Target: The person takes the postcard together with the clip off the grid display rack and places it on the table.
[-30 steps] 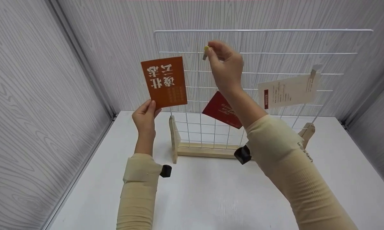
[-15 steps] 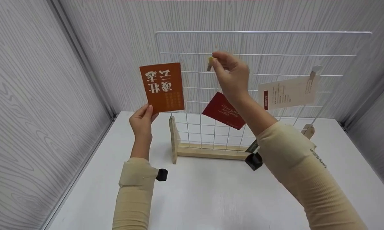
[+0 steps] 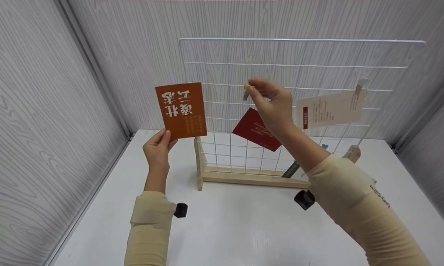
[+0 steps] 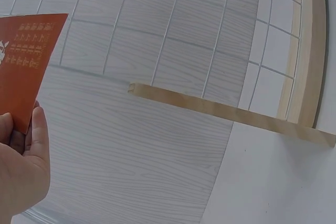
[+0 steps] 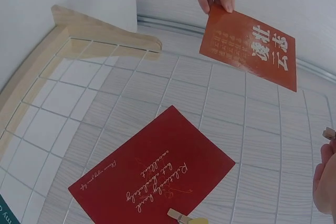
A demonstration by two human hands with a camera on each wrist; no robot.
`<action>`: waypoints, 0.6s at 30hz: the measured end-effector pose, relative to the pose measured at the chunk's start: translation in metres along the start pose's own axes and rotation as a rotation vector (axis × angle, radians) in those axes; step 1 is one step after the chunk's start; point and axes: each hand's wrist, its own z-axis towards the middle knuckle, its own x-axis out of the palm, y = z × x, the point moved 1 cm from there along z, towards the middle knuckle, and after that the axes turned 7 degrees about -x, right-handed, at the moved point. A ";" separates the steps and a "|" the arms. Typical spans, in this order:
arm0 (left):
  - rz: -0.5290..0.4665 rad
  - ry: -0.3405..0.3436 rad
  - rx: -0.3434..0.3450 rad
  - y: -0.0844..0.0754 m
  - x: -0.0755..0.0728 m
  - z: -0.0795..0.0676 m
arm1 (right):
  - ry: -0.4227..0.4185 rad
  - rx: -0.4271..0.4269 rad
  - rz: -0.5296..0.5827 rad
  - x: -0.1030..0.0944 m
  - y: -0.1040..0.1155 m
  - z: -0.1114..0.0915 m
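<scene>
My left hand (image 3: 157, 151) pinches an orange card (image 3: 181, 111) with white characters by its lower left corner, at the left side of a white wire grid (image 3: 229, 140). Between the thumb and fingers of my right hand (image 3: 275, 105) is a small wooden clothespin (image 3: 246, 92) with a yellow piece on it, in front of the grid. The right wrist view has that clothespin (image 5: 329, 134) at its right edge. Below my right hand a red card (image 3: 257, 129) hangs tilted on the grid, and a clothespin (image 5: 181, 216) sits at its edge in the right wrist view.
A white printed card (image 3: 329, 109) hangs from a clothespin (image 3: 360, 87) at the grid's right. Lower down, a dark green card (image 3: 291, 170) is partly hidden by my right arm, near a blue piece (image 3: 324, 146). The grid stands in a wooden base (image 3: 244, 178) on a white table (image 3: 236, 221).
Both hands have come lower in the head view, the left one drifting left with the orange card, the right one slightly right with the clothespin. More of the green card shows now.
</scene>
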 end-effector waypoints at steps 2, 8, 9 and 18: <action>-0.019 0.000 -0.002 0.004 -0.007 0.004 | 0.001 0.006 0.002 -0.002 0.000 -0.004; 0.103 -0.098 -0.012 -0.025 0.004 -0.027 | -0.010 0.038 0.013 -0.005 -0.003 -0.016; 0.112 -0.103 -0.016 -0.029 0.004 -0.031 | -0.012 0.044 0.018 -0.005 -0.004 -0.018; 0.046 -0.054 0.016 0.005 -0.029 -0.007 | -0.020 0.100 0.042 -0.008 -0.006 -0.032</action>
